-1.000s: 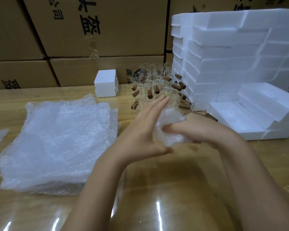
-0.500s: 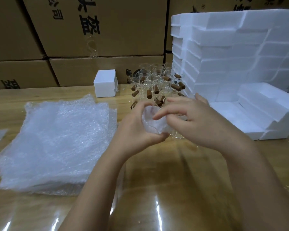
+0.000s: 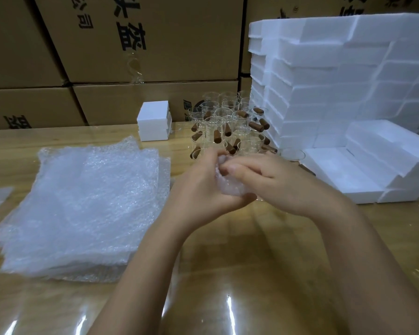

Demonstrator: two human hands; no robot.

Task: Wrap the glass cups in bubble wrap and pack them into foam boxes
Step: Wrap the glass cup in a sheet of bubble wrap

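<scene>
A glass cup wrapped in bubble wrap (image 3: 229,186) is held above the table's middle. My left hand (image 3: 198,189) cups it from the left and below. My right hand (image 3: 271,180) presses on it from the right, fingers over its top. Most of the cup is hidden by the wrap and my fingers. A stack of bubble wrap sheets (image 3: 82,204) lies on the left. Several bare glass cups with brown wooden handles (image 3: 228,126) stand stacked behind my hands. An open foam box (image 3: 348,175) lies at the right.
A tall stack of white foam boxes (image 3: 336,76) fills the back right. One small closed foam box (image 3: 154,120) stands at the back centre. Cardboard cartons (image 3: 140,39) wall off the far side. The glossy wooden table (image 3: 228,274) reaches toward me.
My left hand went from flat against the bundle to curled under it. My right hand rose over the top, then pressed down, folding the wrap around the cup.
</scene>
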